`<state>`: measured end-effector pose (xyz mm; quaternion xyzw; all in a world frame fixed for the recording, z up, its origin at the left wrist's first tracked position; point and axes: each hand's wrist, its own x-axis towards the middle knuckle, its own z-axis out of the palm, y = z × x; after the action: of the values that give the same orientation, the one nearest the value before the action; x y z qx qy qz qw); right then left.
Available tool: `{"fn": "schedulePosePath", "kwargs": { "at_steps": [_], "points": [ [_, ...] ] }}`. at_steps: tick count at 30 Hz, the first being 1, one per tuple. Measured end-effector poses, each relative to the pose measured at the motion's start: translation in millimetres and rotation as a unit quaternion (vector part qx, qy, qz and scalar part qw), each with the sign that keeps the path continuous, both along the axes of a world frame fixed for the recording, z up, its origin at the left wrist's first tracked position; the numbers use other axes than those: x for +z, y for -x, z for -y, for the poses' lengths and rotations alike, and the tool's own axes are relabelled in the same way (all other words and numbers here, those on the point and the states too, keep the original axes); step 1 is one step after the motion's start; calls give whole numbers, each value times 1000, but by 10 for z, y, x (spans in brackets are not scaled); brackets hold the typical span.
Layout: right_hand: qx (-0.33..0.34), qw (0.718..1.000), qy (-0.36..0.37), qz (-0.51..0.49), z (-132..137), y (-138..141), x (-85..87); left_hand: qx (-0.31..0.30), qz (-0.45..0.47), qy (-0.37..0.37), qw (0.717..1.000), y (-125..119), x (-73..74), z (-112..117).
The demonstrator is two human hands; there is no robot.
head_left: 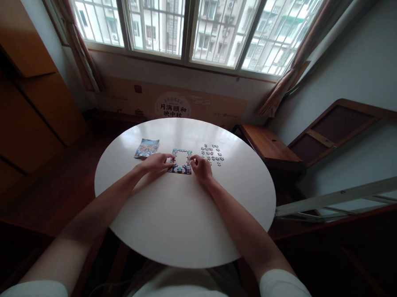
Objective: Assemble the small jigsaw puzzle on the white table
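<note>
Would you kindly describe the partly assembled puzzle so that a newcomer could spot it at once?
On the white table, the partly assembled puzzle lies between the left hand and the right hand. Unlike the loose pieces and the printed sheet, it is a frame of joined pieces around a bare middle.

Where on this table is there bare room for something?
Widest: the near part of the table, between the partly built puzzle and the near rim. Another patch lies right of the loose pieces. Crowded: the middle, where the left hand and right hand flank the puzzle, the packet just left.
</note>
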<state>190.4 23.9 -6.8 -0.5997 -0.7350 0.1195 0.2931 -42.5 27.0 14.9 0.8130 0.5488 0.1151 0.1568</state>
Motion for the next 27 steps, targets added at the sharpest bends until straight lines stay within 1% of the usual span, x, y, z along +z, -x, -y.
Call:
{"fn": "schedulePosePath", "kwargs": {
  "at_steps": [4,8,11,17,27],
  "points": [
    [13,1000,9,14,-11,-9,-19,-1,-4,2,1000,-5,5,5],
    [54,998,18,37,-17,-6,-36,-5,-4,-4,1000,-1,-11,-7],
    [72,995,24,64,7,1,-10,-6,-5,-6,1000,2,-25,-19],
    [80,992,34,86,46,12,42,0,-7,1,1000,-2,-17,-15],
    [83,992,35,90,36,4,26,1,-2,1,1000,0,-19,-13]
  ]
}}
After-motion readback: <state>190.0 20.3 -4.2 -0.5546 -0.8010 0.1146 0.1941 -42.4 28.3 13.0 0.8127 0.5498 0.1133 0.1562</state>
